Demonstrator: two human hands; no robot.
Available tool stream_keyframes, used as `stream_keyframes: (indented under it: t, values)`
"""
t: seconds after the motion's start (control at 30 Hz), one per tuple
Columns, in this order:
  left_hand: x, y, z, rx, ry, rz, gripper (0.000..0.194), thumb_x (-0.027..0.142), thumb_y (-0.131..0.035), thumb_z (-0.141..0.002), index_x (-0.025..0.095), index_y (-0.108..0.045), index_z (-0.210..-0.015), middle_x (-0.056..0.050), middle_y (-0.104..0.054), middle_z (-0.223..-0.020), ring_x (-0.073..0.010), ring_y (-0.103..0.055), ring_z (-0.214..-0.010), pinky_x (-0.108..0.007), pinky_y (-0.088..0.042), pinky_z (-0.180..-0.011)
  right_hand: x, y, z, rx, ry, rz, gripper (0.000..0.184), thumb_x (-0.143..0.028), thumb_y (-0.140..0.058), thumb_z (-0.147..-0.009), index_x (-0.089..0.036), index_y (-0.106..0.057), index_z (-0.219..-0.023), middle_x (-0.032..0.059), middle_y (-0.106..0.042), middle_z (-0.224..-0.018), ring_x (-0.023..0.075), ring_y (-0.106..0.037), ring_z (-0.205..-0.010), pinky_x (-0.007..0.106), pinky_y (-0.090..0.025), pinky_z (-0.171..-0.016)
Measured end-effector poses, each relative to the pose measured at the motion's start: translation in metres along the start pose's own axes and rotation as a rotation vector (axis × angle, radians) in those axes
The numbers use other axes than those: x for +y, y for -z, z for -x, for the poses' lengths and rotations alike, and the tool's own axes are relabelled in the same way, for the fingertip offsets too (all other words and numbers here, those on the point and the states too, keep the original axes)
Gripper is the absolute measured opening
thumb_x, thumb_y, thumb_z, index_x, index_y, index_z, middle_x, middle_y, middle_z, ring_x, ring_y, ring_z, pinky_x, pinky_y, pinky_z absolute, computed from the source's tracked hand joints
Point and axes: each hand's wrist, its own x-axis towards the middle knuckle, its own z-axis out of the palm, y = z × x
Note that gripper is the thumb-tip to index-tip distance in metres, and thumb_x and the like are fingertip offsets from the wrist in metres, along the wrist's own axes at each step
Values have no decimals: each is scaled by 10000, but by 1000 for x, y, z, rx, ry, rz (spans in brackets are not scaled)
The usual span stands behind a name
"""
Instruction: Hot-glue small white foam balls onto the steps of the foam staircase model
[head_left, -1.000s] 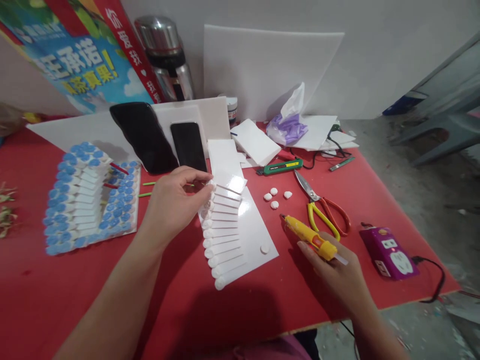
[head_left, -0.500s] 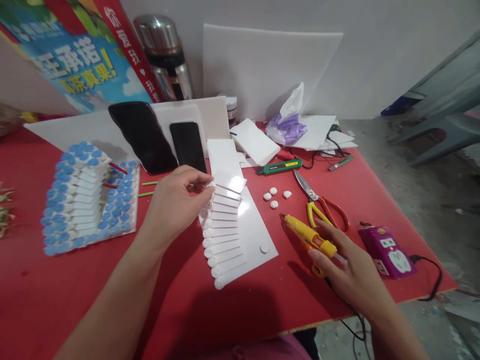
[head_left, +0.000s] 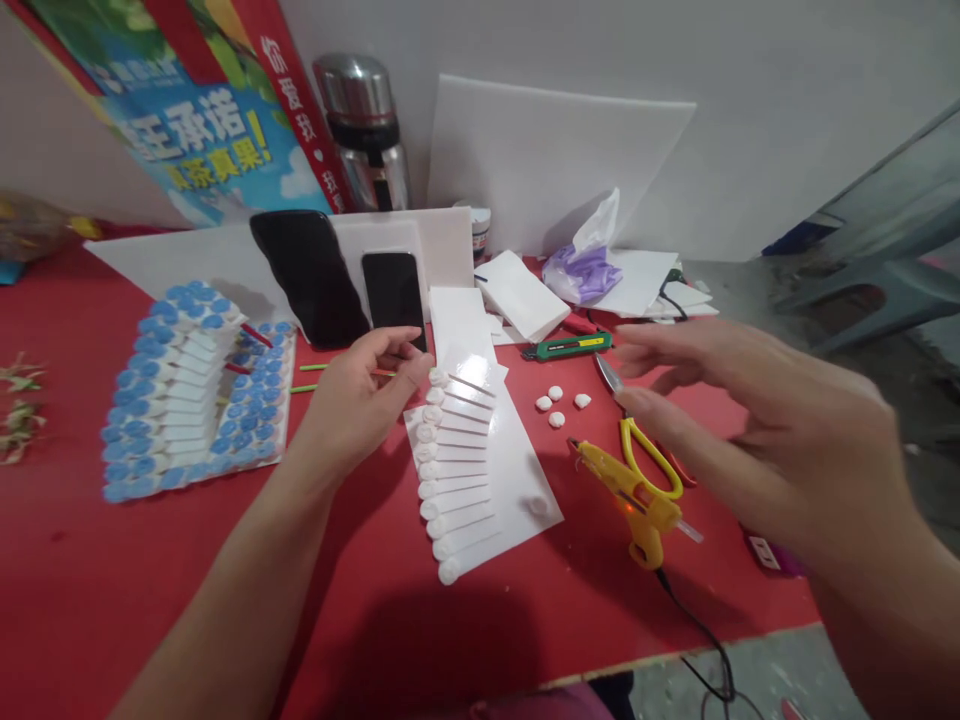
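Note:
In the middle lies a stepped white card model (head_left: 466, 455), edged down its left side by a row of small white rolled discs (head_left: 427, 452). My left hand (head_left: 367, 400) hovers at the top end of that row, thumb and forefinger slightly apart with nothing visible between them. My right hand (head_left: 780, 430) is raised over the right side, fingers apart and holding nothing. Below it a yellow glue gun (head_left: 626, 485) rests on the red table (head_left: 525, 620), its small light glowing. Several loose white discs (head_left: 556, 405) lie between the model and the gun.
Scissors (head_left: 651, 460) lie partly behind my right hand, near a green utility knife (head_left: 570, 346). A blue-and-white stepped model (head_left: 195, 400) stands left. Two phones (head_left: 311, 280) lean on a white board. A purple box (head_left: 776, 555) is mostly hidden. The gun's cord (head_left: 701, 625) crosses the front edge.
My right hand has let go of the glue gun and risen up and to the right. My left thumb and forefinger have parted from the top disc. The view has shifted slightly.

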Motion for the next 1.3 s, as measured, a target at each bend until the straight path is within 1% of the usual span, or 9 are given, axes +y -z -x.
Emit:
stream_keyframes:
  t: [0.1, 0.2, 0.3, 0.4, 0.5, 0.57, 0.77, 1.03, 1.3]
  values:
    - [-11, 0, -3, -4, 115, 140, 451, 542, -634, -956, 182, -726, -1212, -104, -763, -1109, -225, -708, -927, -325, -552, -746, -11, -26, -33, -76, 129, -197, 168, -195, -662, -978, -215, -758, -1115, 63, -784, -1027, 186, -731, -848, 315, -561, -716]
    - [-19, -5, -5, -58, 197, 254, 456, 578, -612, -948, 170, -755, -1092, -97, -759, -1025, -197, -668, -831, -307, -515, -701, -16, -62, -61, -155, 225, -379, 175, -114, -666, -949, -201, -785, -1044, 47, -754, -977, 157, -685, -799, 289, -518, -696]
    - [-20, -11, -5, -88, 204, 316, 416, 566, -648, -909, 165, -747, -953, -75, -732, -935, -174, -616, -786, -297, -487, -710, -21, -94, -80, -286, 244, -392, 199, -98, -649, -956, -196, -806, -1028, 40, -711, -933, 149, -634, -777, 282, -464, -702]
    - [-19, -14, -4, -138, 231, 346, 343, 514, -660, -880, 177, -673, -816, -34, -657, -793, -159, -560, -715, -282, -438, -650, -26, -109, -91, -480, 234, -330, 223, -102, -607, -982, -189, -812, -1000, 56, -660, -966, 162, -607, -820, 288, -431, -736]
    - [-20, -15, -3, -162, 248, 351, 329, 497, -646, -864, 194, -605, -743, -9, -598, -722, -152, -521, -669, -272, -396, -612, -32, -111, -94, -617, 243, -243, 234, -126, -574, -1008, -169, -803, -993, 79, -618, -995, 184, -589, -859, 302, -415, -761]
    - [-22, -16, -2, -171, 260, 355, 352, 510, -636, -866, 199, -583, -710, -2, -583, -699, -153, -518, -661, -273, -389, -611, -35, -111, -96, -653, 241, -191, 223, -140, -576, -1012, -154, -797, -1041, 89, -608, -1005, 193, -579, -863, 311, -410, -771]
    - [-25, -17, 0, -184, 317, 417, 357, 485, -653, -868, 196, -576, -673, 21, -554, -632, -133, -486, -592, -270, -359, -579, -33, -115, -97, -667, 246, -140, 229, -143, -569, -1014, -122, -795, -1045, 107, -623, -1028, 198, -577, -867, 321, -409, -789]
    - [-23, -17, -1, -201, 362, 506, 310, 475, -689, -835, 190, -636, -727, 9, -578, -709, -134, -479, -646, -263, -356, -604, -31, -117, -97, -673, 252, -149, 232, -106, -587, -979, -126, -807, -1049, 93, -640, -1003, 182, -569, -829, 310, -404, -757]
    - [-22, -16, -1, -223, 369, 522, 292, 452, -660, -861, 203, -643, -710, 4, -564, -711, -134, -455, -627, -261, -343, -583, -27, -121, -97, -672, 278, -214, 235, -94, -578, -993, -122, -800, -921, 111, -678, -1016, 192, -616, -880, 327, -441, -809]
